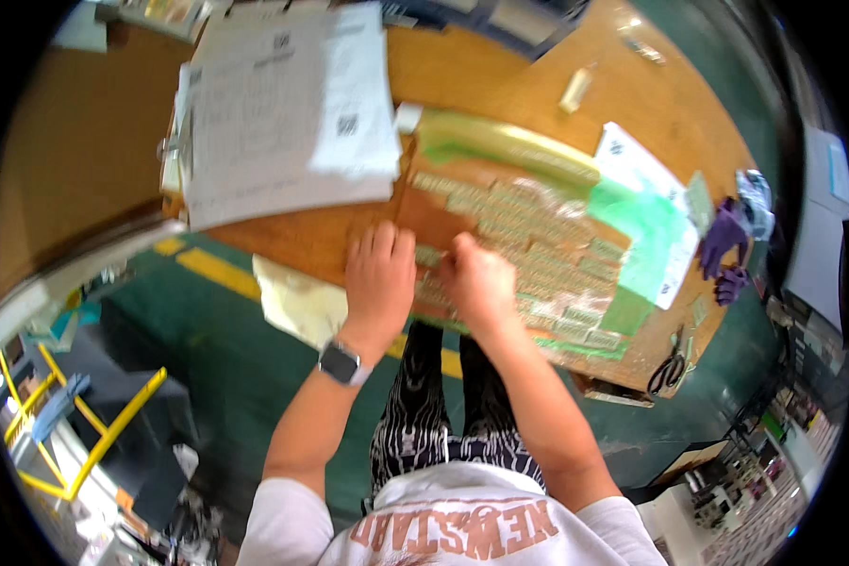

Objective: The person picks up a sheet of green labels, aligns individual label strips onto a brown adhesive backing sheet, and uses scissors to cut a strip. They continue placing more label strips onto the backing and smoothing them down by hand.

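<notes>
Left hand (pixel 380 275) is half-curled at the near side of the desk (pixel 297 241); the right hand (pixel 482 283), curled tighter, is at the left end of the pale strips (pixel 538 231). What either grips, I cannot tell. Apparently strips are being handled; next calls for a light pinch.

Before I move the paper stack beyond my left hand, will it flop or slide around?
The paper stack will probably sag if lifted by one corner, since its pages look thin. The top sheets may slip, as their edges don't line up. It's likely heavier than a few pages, because layers show along the left side.
</notes>
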`<state>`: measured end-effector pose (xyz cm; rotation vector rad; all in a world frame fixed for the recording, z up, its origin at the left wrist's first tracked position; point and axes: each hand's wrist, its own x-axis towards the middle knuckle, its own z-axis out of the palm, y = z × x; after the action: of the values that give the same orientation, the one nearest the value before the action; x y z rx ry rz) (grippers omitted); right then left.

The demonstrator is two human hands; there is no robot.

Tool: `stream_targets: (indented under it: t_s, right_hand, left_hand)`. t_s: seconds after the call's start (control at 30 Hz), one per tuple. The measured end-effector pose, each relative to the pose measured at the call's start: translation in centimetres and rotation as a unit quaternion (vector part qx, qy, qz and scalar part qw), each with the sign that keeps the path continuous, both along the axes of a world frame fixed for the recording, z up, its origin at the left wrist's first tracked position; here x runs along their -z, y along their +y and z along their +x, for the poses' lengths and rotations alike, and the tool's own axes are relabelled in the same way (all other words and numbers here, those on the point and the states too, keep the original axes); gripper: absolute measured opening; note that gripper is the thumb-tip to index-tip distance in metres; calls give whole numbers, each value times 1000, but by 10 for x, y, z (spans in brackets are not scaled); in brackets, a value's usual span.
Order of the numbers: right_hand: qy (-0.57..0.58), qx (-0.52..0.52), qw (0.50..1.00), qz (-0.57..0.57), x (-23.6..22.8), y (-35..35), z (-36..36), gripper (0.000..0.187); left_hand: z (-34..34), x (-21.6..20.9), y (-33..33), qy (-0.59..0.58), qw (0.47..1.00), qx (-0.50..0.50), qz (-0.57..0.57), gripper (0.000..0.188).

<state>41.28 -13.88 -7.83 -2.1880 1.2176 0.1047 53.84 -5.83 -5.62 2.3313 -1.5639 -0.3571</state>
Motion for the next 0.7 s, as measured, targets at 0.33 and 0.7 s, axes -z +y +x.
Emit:
stream_targets:
  t_s: [0.33, 0.7]
  right_hand:
    - [-197, 126, 966, 107, -46, -110, -54, 23]
    - [87, 61, 925, -366, 18, -438, -57, 39]
  left_hand:
    - [-30, 0, 37, 12, 989, 137, 54, 64]
    - [-41, 8, 35, -14, 990, 138, 35, 65]
